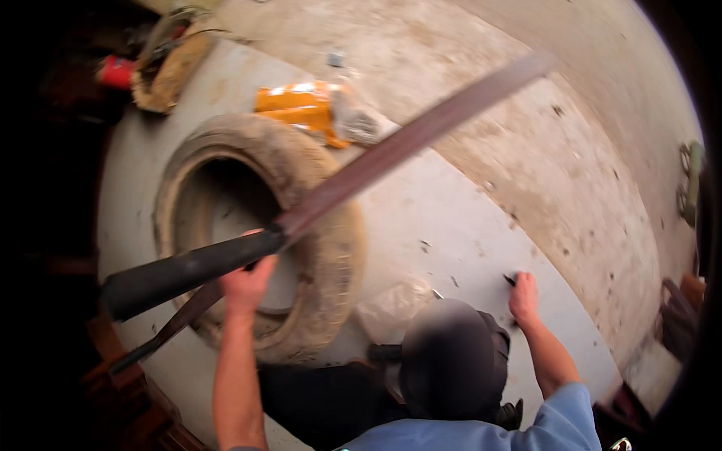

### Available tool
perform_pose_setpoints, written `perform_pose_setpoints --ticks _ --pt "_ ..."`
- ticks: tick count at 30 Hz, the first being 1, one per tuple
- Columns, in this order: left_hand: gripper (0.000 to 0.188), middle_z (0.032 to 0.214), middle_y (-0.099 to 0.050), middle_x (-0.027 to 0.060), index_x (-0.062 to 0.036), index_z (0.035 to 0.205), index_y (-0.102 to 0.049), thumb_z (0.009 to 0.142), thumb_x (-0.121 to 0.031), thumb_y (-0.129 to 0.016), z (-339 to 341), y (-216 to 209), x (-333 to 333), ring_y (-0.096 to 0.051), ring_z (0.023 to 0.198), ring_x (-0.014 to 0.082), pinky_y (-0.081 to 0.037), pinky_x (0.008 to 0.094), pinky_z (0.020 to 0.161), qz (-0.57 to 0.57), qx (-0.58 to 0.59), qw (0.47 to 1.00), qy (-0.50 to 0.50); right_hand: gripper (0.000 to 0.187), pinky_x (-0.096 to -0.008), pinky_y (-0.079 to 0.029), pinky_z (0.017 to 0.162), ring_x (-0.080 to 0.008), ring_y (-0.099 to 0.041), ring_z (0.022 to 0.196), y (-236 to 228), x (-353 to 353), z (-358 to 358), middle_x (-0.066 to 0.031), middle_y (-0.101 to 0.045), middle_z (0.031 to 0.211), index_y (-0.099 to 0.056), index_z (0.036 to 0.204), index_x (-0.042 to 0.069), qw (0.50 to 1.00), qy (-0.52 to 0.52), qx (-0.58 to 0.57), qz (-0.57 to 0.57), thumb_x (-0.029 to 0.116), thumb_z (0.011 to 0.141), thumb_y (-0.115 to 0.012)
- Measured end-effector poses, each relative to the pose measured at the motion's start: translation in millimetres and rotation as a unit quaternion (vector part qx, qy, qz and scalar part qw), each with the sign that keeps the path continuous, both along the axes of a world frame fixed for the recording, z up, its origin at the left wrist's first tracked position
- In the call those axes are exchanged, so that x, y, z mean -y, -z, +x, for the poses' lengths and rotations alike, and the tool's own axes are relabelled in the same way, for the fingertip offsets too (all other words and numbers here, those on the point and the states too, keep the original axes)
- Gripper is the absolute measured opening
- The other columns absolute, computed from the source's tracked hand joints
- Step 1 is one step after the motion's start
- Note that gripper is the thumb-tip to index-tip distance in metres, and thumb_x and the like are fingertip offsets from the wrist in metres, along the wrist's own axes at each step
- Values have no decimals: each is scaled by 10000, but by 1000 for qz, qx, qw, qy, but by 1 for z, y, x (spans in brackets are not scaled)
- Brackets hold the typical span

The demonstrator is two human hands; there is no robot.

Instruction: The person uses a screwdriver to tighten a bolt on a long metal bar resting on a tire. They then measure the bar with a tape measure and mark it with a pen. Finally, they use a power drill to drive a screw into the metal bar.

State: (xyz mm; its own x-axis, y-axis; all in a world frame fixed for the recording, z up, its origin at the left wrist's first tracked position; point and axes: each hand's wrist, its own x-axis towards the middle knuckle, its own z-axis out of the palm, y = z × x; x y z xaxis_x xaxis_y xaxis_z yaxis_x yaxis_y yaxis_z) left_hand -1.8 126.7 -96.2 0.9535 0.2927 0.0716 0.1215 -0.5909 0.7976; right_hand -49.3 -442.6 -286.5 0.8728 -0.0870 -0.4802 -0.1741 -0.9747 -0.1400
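Note:
My left hand point(248, 279) is closed around the black handle point(188, 270) of a long machete, with fingers showing on both sides of it; the handle hides part of the grip. Its reddish-brown blade point(414, 143) slants up to the far right, blurred. Just below that hand, a dark strip with a black end point(177, 319), perhaps another blade, runs to the lower left. Behind them lies a worn, dusty tyre point(331, 248). Over the pale sheet point(436, 248), my right hand point(524, 297) is closed, with a small black object point(510, 279) at its fingertips, too small to name.
Beyond the tyre lies an orange-wrapped package point(301, 105) beside clear plastic. A clear plastic bag point(398, 307) rests near a dark rounded shape point(455, 361). A torn cardboard box point(177, 71) and red can point(116, 71) stand far left. Dirty concrete floor point(571, 173) borders the sheet.

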Motion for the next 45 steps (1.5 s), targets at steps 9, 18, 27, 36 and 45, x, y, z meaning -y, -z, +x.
perform_pose_setpoints --ticks 9,18,27,36,45 --pt "338 956 -679 74 -120 998 -700 687 -185 -816 -5 -15 -22 -630 888 304 -484 407 788 173 54 983 26 176 -503 -462 824 -466 -586 911 24 16 5 -289 -629 907 -591 912 -50 991 106 -66 36 2 770 -502" --pt "321 976 -692 76 -145 994 -709 703 -246 -802 -10 -23 -22 -636 924 325 -482 437 816 185 42 982 20 413 -308 -493 509 -141 -571 568 -95 -25 69 -92 -630 727 -538 1291 10 926 276 -27 255 82 885 -508" --pt "239 879 -675 50 -150 871 -663 696 -256 -787 -12 -21 -25 -629 877 285 -475 421 774 199 57 978 2 599 -303 -521 803 -127 -548 871 -245 -188 140 -46 -518 970 -376 1387 -84 867 92 -49 488 -32 837 -609" --pt "231 826 -655 21 -151 829 -608 697 -247 -771 -11 -20 -25 -627 852 250 -459 396 735 202 84 976 -8 217 -269 -517 694 -115 -614 763 -276 -346 139 -71 -646 938 -644 1116 -18 815 -83 21 573 114 950 -598" --pt "226 821 -650 11 -153 830 -599 706 -250 -762 -11 -16 -26 -628 856 238 -458 388 733 205 82 975 -7 155 -296 -502 676 -144 -638 721 -242 -414 148 -105 -704 822 -648 998 18 852 -116 48 508 133 898 -668"
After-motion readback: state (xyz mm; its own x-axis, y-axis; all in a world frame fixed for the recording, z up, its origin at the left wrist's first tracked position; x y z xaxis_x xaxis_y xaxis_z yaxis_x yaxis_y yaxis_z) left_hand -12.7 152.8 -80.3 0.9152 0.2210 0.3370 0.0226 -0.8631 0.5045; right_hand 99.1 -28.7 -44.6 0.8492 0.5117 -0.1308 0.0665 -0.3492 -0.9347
